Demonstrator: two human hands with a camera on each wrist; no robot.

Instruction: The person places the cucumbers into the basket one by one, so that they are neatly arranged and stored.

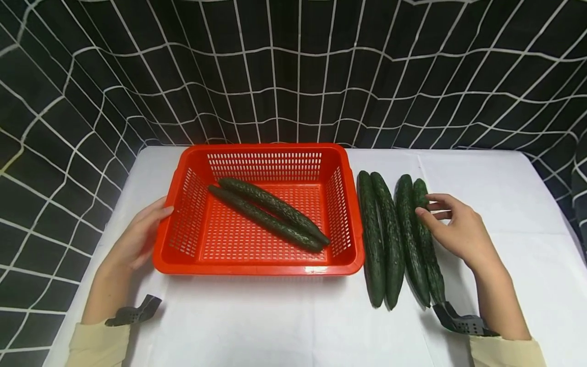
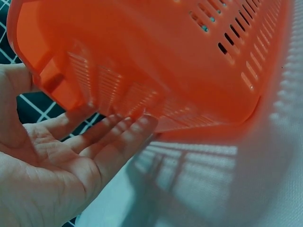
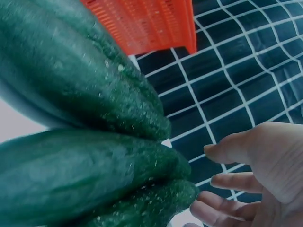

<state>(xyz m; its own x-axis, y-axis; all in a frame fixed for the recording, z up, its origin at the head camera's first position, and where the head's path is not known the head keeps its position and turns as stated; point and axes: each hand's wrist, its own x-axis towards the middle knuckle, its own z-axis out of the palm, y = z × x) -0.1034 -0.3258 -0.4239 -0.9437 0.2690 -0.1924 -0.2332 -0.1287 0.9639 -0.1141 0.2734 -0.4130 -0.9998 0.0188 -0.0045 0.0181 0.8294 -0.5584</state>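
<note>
A red slotted basket [image 1: 257,267] stands mid-table with two long cucumbers [image 1: 270,216] lying diagonally inside. Several more cucumbers [image 1: 390,239] lie side by side on the white cloth just right of it. My left hand [image 1: 147,229] rests flat against the basket's left wall, fingers straight; the left wrist view shows its fingers [image 2: 118,135] touching the basket wall [image 2: 165,61]. My right hand [image 1: 440,216] hovers at the rightmost cucumber [image 1: 431,255], fingers relaxed and spread, thumb touching it. In the right wrist view, this hand [image 3: 246,175] sits beside the cucumber tips [image 3: 80,175].
A white cloth [image 1: 293,321] covers the table, and bare cloth lies in front of the basket and right of the cucumbers. A black cloth with a white grid [image 1: 293,76] hangs behind and along both sides.
</note>
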